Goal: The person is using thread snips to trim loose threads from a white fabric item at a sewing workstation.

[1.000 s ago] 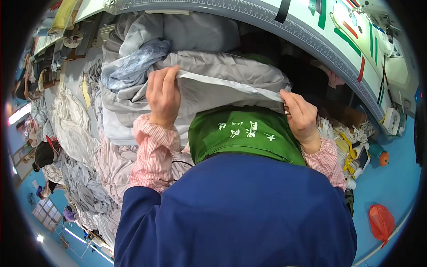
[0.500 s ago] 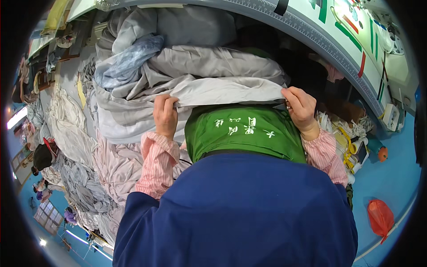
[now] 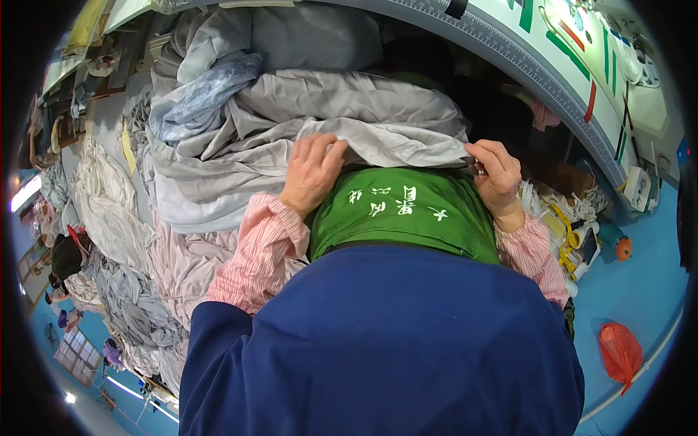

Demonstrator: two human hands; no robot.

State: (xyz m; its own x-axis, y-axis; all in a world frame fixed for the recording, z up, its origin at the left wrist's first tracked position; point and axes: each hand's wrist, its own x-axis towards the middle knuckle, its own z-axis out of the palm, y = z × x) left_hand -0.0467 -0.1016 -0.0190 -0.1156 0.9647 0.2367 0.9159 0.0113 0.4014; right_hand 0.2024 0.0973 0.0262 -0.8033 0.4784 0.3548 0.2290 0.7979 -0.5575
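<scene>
A large heap of light grey fabric (image 3: 349, 102) lies in front of my lap, its near fold (image 3: 407, 143) running along the top of my green apron (image 3: 392, 211). My right hand (image 3: 497, 178) pinches the right end of that near edge between thumb and fingers. Farther left along the same edge, my left hand (image 3: 313, 171) rests with bent fingers on the cloth; its fingertips are partly hidden, so its hold on the fabric does not show clearly. A pale blue-grey patterned cloth (image 3: 211, 94) lies on the heap at the far left.
A work table with a grey ruled edge (image 3: 538, 87) curves across the far side and right. Piles of white fabric (image 3: 109, 189) and pink fabric (image 3: 189, 261) spread to the left. A red plastic bag (image 3: 620, 354) sits on the blue floor at right.
My left hand has moved right along the fabric edge, toward the middle. The stretched edge has slackened and wrinkled, while my right hand keeps its pinch in nearly the same place.
</scene>
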